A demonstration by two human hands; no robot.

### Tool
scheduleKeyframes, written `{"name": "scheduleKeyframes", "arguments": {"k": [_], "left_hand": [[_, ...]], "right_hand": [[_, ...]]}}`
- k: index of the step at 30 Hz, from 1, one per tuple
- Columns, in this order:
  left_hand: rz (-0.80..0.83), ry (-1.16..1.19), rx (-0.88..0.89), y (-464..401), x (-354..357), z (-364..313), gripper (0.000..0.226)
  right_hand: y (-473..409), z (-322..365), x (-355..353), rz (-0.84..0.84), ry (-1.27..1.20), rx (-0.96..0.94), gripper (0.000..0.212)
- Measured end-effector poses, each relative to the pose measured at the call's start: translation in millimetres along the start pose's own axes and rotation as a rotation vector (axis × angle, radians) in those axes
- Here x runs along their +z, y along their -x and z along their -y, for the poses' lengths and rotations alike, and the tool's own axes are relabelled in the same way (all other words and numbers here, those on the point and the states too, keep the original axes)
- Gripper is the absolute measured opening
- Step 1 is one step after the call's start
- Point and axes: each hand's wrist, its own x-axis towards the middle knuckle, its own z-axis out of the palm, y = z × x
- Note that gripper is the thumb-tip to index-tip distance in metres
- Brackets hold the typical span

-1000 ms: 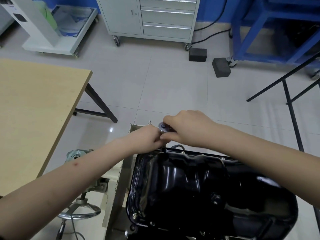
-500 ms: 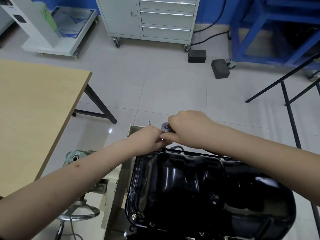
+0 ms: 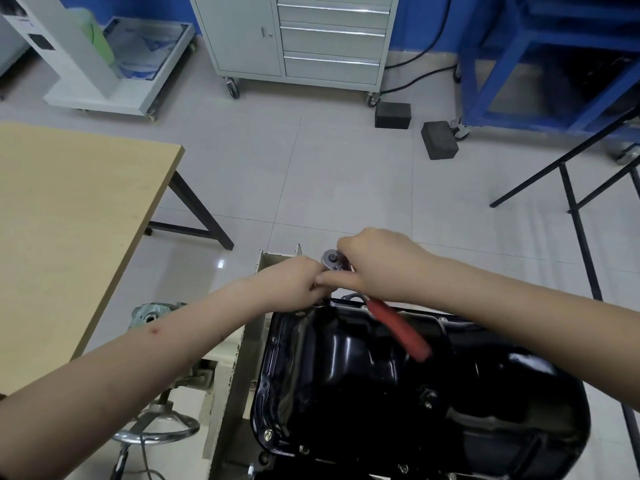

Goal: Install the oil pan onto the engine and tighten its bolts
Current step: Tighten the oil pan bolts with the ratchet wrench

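Note:
A glossy black oil pan [image 3: 381, 382] lies on the engine at the bottom centre, with bolts along its rim [image 3: 268, 434]. Over its far left corner stands a ratchet wrench with a silver head [image 3: 332, 259] and a red handle [image 3: 398, 332]. My right hand [image 3: 377, 265] is closed around the wrench just behind the head. My left hand [image 3: 294, 284] pinches the socket or extension under the head; that part is hidden by my fingers. The red handle points back toward me over the pan.
A wooden table [image 3: 69, 220] stands at the left. The cream engine stand [image 3: 235, 368] with a steel handwheel [image 3: 156, 427] is left of the pan. On the floor lie two black blocks [image 3: 440, 140]. A grey drawer cabinet [image 3: 311, 39], a blue frame [image 3: 540, 64] and black bars [image 3: 571, 188] stand farther off.
The red handle has swung out from under my right forearm and now shows over the pan. Both hands stay at the far left corner, shifted slightly right.

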Motion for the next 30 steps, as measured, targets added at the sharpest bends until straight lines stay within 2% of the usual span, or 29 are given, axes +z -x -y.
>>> {"name": "scheduleKeyframes", "arguments": {"k": [2, 5, 9, 12, 16, 20, 24, 28, 30], "left_hand": [[-0.025, 0.006, -0.010, 1, 2, 0, 0.026], [-0.050, 0.019, 0.018, 0, 5, -1, 0.020], [0.011, -0.044, 0.047, -4, 4, -1, 0.024], [0.053, -0.022, 0.043, -4, 1, 3, 0.014], [-0.017, 0.012, 0.010, -2, 1, 2, 0.026], [-0.120, 0.005, 0.001, -1, 6, -1, 0.025], [-0.052, -0.038, 0.073, -4, 6, -3, 0.022], [0.018, -0.029, 0.089, -4, 2, 1, 0.020], [0.011, -0.006, 0.085, -1, 3, 3, 0.019]], "right_hand": [[1, -1, 4, -0.039, -0.003, -0.019, 0.042], [-2, -11, -4, -0.057, 0.110, -0.195, 0.025], [-6, -21, -13, 0.028, 0.258, -0.380, 0.030], [-3, -13, -8, -0.041, 0.158, -0.250, 0.027], [-1, 2, 6, -0.069, 0.003, -0.010, 0.035], [-10, -11, -1, -0.052, 0.060, -0.111, 0.029], [-12, -25, -11, 0.039, 0.090, -0.353, 0.035], [-11, -29, -11, 0.001, -0.031, -0.228, 0.041], [-10, -29, -9, -0.008, -0.018, -0.188, 0.037]]}}
